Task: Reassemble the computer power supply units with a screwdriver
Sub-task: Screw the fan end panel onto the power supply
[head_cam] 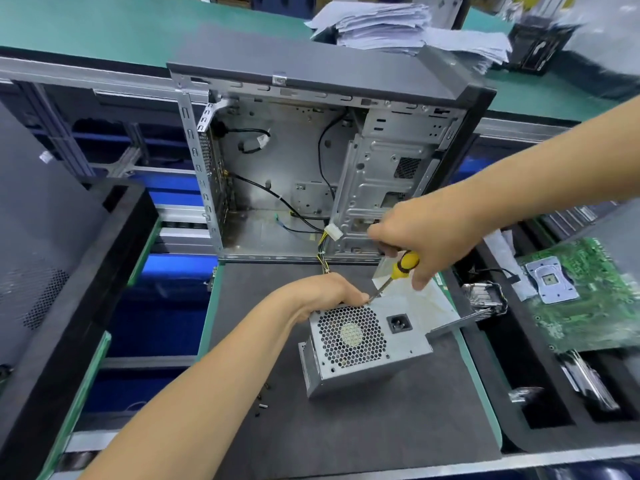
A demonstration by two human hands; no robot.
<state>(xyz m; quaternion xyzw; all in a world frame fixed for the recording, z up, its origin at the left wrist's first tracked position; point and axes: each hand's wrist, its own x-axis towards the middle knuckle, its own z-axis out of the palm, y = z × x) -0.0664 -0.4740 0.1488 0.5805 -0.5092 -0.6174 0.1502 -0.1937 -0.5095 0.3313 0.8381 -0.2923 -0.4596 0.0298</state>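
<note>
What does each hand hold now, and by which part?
The right hand grips the screwdriver by its yellow handle. The left hand holds the power supply unit at its top rear edge.

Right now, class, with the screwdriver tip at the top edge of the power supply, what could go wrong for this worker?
1. The screwdriver tip sits right beside the left hand that steadies the power supply; a slip could jab the fingers.
2. The unit looks tilted on the mat, so pressure might rock it.
3. Loose screws lie near the left forearm and could be swept off.
</note>
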